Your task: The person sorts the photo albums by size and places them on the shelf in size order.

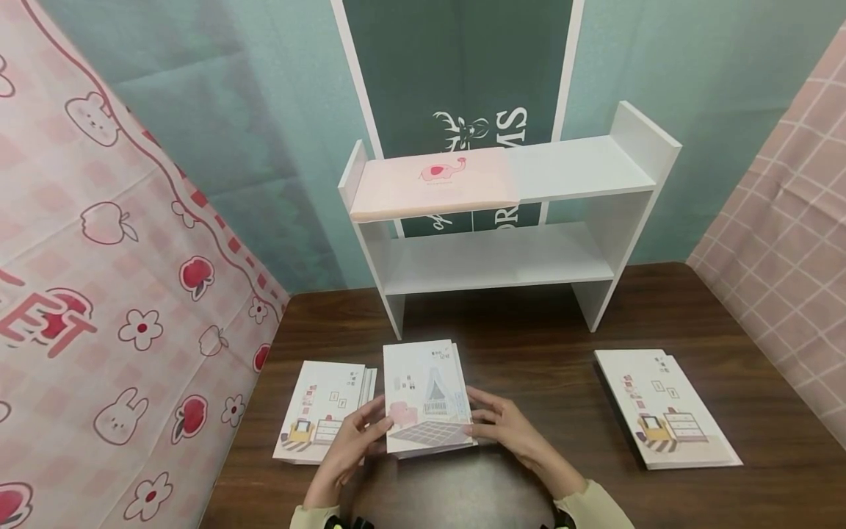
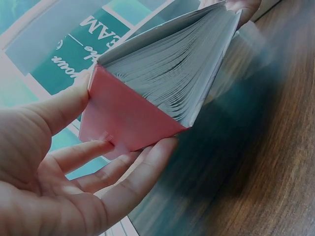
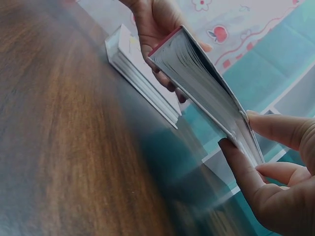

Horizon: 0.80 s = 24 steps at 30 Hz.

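Between both hands is a hardcover book [image 1: 419, 367] with a white cover showing a drawn building and pink tree. Its wide red spine [image 2: 125, 110] faces my left hand [image 1: 350, 448], whose thumb and fingers grip that side. My right hand [image 1: 509, 430] pinches the opposite edge, thumb on one cover and fingers on the other. In the left wrist view the pages [image 2: 172, 69] spread apart between the covers. The book hangs clear above the tabletop. Just left of it lies a stack of white books [image 1: 324, 404] with a yellow armchair on the top cover, partly behind my left hand.
More white books [image 1: 667, 411] with the armchair cover lie at the right of the dark wooden table [image 1: 529, 360]. A white two-tier shelf [image 1: 624, 242] stands at the back, a pink elephant-print item [image 1: 436, 184] on its top board. Patterned curtains [image 1: 132, 257] border the table.
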### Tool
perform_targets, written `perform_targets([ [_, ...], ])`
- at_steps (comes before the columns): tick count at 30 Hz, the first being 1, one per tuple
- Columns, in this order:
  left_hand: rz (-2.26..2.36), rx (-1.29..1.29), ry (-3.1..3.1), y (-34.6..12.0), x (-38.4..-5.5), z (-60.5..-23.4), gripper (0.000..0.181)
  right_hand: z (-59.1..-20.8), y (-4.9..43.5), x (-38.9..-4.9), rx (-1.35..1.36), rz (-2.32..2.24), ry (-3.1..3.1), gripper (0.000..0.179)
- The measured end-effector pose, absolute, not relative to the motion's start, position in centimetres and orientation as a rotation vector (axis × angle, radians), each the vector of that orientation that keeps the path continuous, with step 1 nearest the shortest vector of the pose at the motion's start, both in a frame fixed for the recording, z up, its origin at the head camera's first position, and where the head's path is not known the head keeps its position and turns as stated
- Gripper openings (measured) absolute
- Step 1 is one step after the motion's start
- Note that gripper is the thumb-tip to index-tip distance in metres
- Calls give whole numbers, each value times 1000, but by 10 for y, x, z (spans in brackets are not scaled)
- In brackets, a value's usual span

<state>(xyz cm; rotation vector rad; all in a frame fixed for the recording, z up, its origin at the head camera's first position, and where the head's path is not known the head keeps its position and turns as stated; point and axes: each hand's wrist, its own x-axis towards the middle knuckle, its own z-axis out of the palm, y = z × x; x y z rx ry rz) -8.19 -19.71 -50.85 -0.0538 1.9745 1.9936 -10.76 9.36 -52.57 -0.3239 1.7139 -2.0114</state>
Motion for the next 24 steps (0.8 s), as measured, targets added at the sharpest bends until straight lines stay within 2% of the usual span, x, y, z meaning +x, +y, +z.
perform_targets([
  [24, 2004, -35, 2040, -191, -90, -498, 57, -512, 99, -112, -289, -2016, 1776, 76],
])
